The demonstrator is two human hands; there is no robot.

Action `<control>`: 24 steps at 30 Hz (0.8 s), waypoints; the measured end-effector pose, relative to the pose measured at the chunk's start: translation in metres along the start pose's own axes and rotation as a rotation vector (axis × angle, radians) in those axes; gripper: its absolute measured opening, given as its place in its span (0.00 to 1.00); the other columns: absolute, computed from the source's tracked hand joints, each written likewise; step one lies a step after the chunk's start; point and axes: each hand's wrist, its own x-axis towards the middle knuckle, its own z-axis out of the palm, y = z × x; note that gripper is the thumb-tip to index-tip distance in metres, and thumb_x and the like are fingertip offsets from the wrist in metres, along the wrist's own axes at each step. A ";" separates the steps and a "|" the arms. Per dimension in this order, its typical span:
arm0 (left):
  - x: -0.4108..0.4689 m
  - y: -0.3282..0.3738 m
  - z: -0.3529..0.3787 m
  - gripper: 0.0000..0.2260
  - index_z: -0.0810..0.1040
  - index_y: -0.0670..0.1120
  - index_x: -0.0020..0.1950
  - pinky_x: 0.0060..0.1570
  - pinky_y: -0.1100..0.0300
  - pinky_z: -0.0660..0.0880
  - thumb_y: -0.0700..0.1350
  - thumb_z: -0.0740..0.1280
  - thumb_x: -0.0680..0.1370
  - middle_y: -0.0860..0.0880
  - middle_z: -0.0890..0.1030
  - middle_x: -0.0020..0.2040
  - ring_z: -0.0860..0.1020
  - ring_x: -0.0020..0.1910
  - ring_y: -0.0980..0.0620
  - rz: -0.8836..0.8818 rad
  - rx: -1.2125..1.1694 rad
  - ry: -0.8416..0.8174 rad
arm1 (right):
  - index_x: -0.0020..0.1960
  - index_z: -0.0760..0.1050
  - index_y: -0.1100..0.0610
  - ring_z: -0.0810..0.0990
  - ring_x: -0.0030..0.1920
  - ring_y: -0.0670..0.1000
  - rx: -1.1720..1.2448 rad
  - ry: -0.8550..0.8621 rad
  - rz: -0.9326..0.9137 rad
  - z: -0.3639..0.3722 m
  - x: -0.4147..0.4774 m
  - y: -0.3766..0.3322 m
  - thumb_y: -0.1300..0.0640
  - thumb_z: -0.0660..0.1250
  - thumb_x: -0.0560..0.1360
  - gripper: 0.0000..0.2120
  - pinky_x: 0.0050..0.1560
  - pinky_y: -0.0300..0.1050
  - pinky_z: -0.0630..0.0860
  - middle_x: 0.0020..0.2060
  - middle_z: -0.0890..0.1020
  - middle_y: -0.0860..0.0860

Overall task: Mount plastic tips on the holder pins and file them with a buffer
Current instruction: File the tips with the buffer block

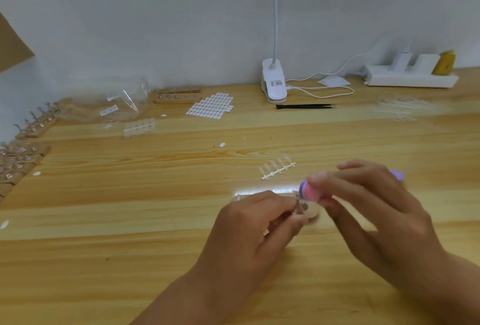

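At the front edge of the table (130, 259), middle: the left hand (249, 223) pinches a holder pin (301, 205) over a small wooden base (313, 215). The right hand (368, 210) has its fingers curled round a pink-and-purple buffer (311, 191), whose end meets the top of the pin.
Tip on pin: too blurred to confirm; judged mounted.
Step in hand: filing, judged from the buffer set against the pin.
Next move calls for: short, light strokes with the pin steady, then a fresh tip from the strip of tips (278, 169) just beyond the hands.
Table: pale wood grain. A pad sheet (211, 107), tweezers (304, 106) and a lamp clip (274, 83) lie toward the back edge, a power strip (410, 79) at the back right corner, and wooden holders (23, 153) along the left edge.
Room: plain pale wall (155, 26) behind the back edge.
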 end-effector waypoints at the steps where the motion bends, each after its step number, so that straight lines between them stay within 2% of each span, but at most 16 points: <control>1: -0.001 0.000 0.001 0.08 0.81 0.50 0.45 0.39 0.61 0.73 0.50 0.65 0.78 0.57 0.78 0.38 0.76 0.37 0.58 0.009 0.014 -0.005 | 0.64 0.76 0.56 0.80 0.55 0.45 0.009 -0.017 -0.019 0.002 -0.002 -0.002 0.66 0.69 0.78 0.16 0.62 0.50 0.76 0.52 0.83 0.50; 3: 0.000 -0.001 0.001 0.06 0.80 0.51 0.45 0.38 0.59 0.73 0.50 0.65 0.79 0.55 0.78 0.37 0.75 0.36 0.57 0.020 0.019 0.003 | 0.64 0.76 0.57 0.80 0.56 0.45 0.010 -0.036 -0.049 0.003 -0.003 -0.004 0.65 0.68 0.78 0.16 0.63 0.47 0.75 0.52 0.83 0.49; 7: 0.001 -0.002 0.000 0.06 0.80 0.51 0.44 0.39 0.61 0.73 0.50 0.66 0.78 0.56 0.77 0.37 0.75 0.36 0.57 -0.002 0.010 0.024 | 0.65 0.76 0.55 0.76 0.58 0.40 0.019 0.006 0.053 0.001 0.003 -0.002 0.62 0.66 0.81 0.14 0.59 0.41 0.74 0.55 0.77 0.44; 11: 0.001 -0.002 0.001 0.05 0.79 0.53 0.45 0.37 0.58 0.73 0.49 0.66 0.79 0.56 0.76 0.37 0.74 0.36 0.57 0.016 -0.003 0.010 | 0.64 0.77 0.56 0.79 0.55 0.47 0.048 -0.029 0.007 0.003 0.003 -0.009 0.63 0.66 0.80 0.13 0.59 0.42 0.74 0.54 0.79 0.48; 14: 0.001 -0.002 0.001 0.05 0.79 0.52 0.44 0.41 0.56 0.74 0.50 0.66 0.78 0.55 0.77 0.38 0.76 0.37 0.55 -0.002 -0.008 0.015 | 0.62 0.79 0.54 0.82 0.51 0.50 0.027 -0.003 0.102 -0.002 0.007 -0.007 0.64 0.67 0.79 0.13 0.54 0.42 0.76 0.51 0.80 0.48; 20: 0.000 -0.001 0.002 0.03 0.79 0.52 0.44 0.42 0.57 0.75 0.48 0.67 0.78 0.56 0.79 0.40 0.78 0.39 0.55 0.015 -0.050 0.007 | 0.62 0.78 0.57 0.81 0.52 0.46 0.010 0.002 0.095 -0.003 0.005 -0.005 0.65 0.68 0.78 0.13 0.56 0.38 0.75 0.51 0.80 0.49; 24: 0.000 -0.001 0.003 0.03 0.82 0.50 0.45 0.42 0.62 0.76 0.46 0.68 0.77 0.57 0.80 0.42 0.79 0.40 0.56 0.001 -0.050 0.019 | 0.59 0.76 0.53 0.76 0.53 0.38 -0.011 -0.001 0.252 -0.005 0.010 0.003 0.66 0.68 0.76 0.14 0.56 0.27 0.67 0.50 0.78 0.46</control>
